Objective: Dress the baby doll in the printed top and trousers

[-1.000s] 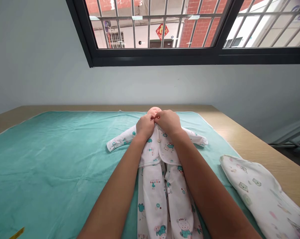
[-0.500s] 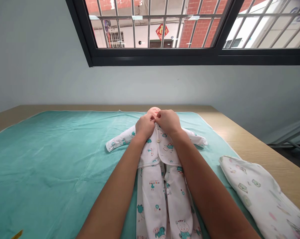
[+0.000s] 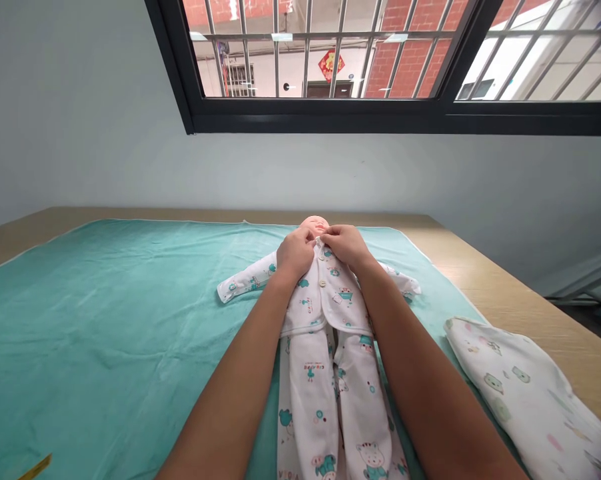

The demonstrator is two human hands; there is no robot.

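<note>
A baby doll (image 3: 314, 223) lies on its back, dressed in a white printed baby jacket (image 3: 305, 308) with buttons down the front and matching pants (image 3: 313, 400). At the neck, my left hand (image 3: 296, 253) pinches the left side of the jacket's collar. Opposite it, my right hand (image 3: 346, 245) has its fingers closed on the collar's right side, close to the doll's chin. A button (image 3: 322, 283) shows on the chest, below both hands. The jacket sleeves stretch out to either side, partly covered by my forearms.
Under the doll a green sheet (image 3: 130, 333) covers much of the wooden table (image 3: 520, 300). A folded white printed cloth (image 3: 525, 393) lies at the right. Behind the table are a wall and a barred window (image 3: 320, 117). A small yellow strip (image 3: 35, 468) shows at the lower left.
My hands have drawn slightly apart at the collar, and more of the neckline and the doll's face shows. The whole view has shifted a little.
</note>
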